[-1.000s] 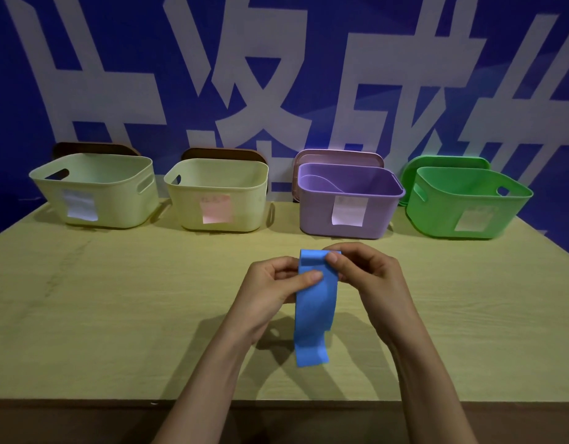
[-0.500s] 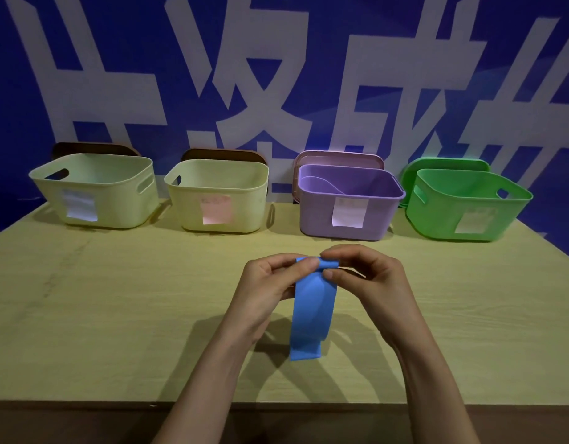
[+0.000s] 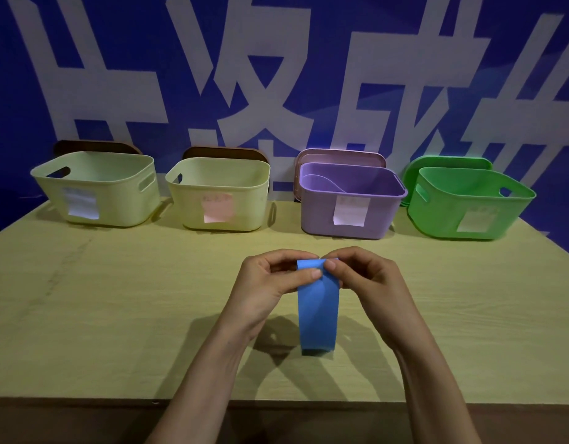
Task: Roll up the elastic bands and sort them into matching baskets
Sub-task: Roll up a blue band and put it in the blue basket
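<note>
We see a table [image 3: 116,299] of pale wood, grain showing, finish matt. On the far side the pale green basket [image 3: 123,206], cream basket [image 3: 248,200], purple basket [image 3: 318,213] and green basket [image 3: 436,216] look like smooth moulded plastic with a faint sheen, each bearing a matt paper label [image 3: 350,211]. The blue band [image 3: 316,309] looks thin, smooth, matt and rubbery.

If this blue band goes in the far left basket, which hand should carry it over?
Left, probably. Both hands pinch the blue band at its top, but the left hand is on the side of the far left basket; the right hand would have to cross over.
</note>
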A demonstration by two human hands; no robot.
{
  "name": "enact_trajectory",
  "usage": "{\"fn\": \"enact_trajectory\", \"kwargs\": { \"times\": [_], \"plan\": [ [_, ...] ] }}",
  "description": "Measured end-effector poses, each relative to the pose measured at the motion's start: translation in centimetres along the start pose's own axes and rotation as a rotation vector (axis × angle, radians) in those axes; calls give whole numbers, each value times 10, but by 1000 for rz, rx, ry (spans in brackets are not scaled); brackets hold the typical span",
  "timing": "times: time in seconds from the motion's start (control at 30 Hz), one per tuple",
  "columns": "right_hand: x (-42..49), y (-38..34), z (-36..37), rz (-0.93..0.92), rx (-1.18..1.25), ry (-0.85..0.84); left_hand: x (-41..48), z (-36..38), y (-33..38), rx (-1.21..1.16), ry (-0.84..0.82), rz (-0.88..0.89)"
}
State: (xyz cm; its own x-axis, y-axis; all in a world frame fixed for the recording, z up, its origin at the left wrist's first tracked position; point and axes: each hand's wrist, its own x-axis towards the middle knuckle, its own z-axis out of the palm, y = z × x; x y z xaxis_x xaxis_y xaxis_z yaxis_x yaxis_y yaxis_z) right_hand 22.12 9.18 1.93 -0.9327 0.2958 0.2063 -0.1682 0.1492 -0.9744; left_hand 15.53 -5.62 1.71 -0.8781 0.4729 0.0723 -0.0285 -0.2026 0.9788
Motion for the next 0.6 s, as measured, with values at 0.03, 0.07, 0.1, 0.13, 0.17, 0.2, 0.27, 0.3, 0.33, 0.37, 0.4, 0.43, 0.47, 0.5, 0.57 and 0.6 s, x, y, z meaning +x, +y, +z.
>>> {"fn": "enact_trajectory", "kwargs": {
  "times": [0.03,0.07,0.1,0.13,0.17,0.2,0.27,0.3,0.33,0.37,0.4,0.43,0.47,0.5,0.57,0.6],
  "plan": [
    [0,0,0,2,10,11,0,0,-1,-15,-1,-8],
    [1,1,0,4,19,21,0,1,-1,-30,-1,-18],
    [2,1,0,4,29,30,0,1,-2,-38,-5,-26],
    [3,1,1,3,41,40,0,1,-3,-35,-15,-34],
    [3,2,1,2,60,53,0,1,-4,-21,-27,-45],
    [3,2,0,0,85,68,0,2,-4,2,-38,-62],
    [4,2,-1,-6,128,93,-1,2,-5,45,-43,-100],
    [4,2,-2,-9,140,96,-1,2,-5,48,-37,-115],
    [4,2,-2,-12,146,93,-2,2,-6,42,-28,-128],
    [3,2,-3,-15,148,90,-2,2,-6,34,-20,-133],
    [3,2,-3,-20,146,88,-2,2,-6,31,-12,-130],
    [2,1,-3,-26,144,88,-1,2,-5,26,-9,-124],
    [2,1,-3,-33,143,89,-1,2,-5,18,-8,-119],
    [1,0,-4,-41,142,85,-1,3,-4,11,-9,-116],
    [1,0,-5,-52,136,66,-1,3,-2,18,-8,-106],
    [0,-1,-6,-55,131,56,-2,3,-2,29,-10,-101]
  ]
}}
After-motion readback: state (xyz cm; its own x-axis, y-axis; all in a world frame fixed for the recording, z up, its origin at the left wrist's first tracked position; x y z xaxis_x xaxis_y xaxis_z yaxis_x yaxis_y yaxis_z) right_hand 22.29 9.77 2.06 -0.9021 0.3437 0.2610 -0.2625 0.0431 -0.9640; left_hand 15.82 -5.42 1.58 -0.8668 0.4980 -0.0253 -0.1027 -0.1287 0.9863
